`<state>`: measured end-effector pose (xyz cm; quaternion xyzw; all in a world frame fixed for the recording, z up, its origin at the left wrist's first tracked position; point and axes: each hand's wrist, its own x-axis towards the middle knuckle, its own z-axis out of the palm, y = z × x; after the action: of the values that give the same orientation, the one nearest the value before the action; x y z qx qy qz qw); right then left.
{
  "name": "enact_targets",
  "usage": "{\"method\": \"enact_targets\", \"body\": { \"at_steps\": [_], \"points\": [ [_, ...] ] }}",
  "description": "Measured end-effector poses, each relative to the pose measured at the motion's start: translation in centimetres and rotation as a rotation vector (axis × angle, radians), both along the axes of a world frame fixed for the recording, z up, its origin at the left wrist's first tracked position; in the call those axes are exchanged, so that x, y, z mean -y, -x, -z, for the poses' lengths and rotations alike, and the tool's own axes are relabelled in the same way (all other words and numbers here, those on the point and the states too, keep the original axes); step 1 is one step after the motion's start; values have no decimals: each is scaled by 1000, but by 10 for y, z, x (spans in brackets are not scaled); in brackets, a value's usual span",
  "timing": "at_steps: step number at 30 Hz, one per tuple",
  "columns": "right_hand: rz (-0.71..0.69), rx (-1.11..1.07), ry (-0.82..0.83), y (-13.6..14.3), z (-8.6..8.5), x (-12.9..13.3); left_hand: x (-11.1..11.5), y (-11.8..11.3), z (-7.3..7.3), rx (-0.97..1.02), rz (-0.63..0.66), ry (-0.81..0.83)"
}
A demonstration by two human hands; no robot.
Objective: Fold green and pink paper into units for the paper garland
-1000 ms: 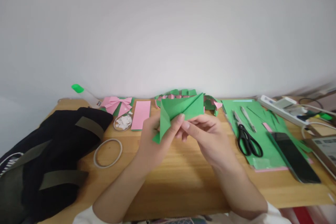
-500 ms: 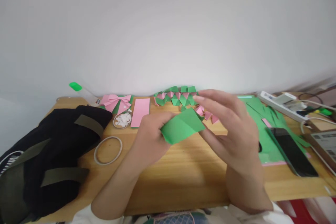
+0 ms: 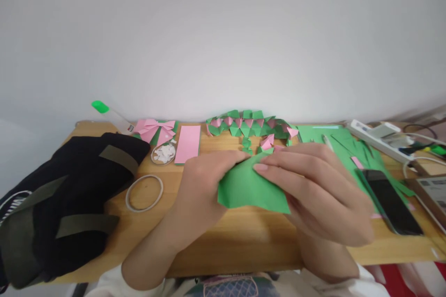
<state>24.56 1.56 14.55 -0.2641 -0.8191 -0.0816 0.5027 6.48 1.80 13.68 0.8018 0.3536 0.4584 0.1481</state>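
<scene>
While the left edge crops one black bag on the bench, one white ring lies beside it. Above the bench, the left hand, partly hidden, pinches one green paper; the right hand, thumb out of sight, pinches it too. Farther right lies one phone.

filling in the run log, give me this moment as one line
left grip: holds green paper | right grip: touches same paper | ring: on table, left | phone: right side
</scene>
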Motion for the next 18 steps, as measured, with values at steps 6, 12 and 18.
{"method": "enact_targets", "body": {
  "at_steps": [6,12,18],
  "points": [
    [-43,58,44,-5,-6,10,7,-2,4,-65,-119,-208],
    [-23,71,68,-1,-10,14,14,-6,1,-117,-217,-236],
    [7,110,229,-4,-10,17,17,-7,-2,-120,-237,-214]
  ]
}}
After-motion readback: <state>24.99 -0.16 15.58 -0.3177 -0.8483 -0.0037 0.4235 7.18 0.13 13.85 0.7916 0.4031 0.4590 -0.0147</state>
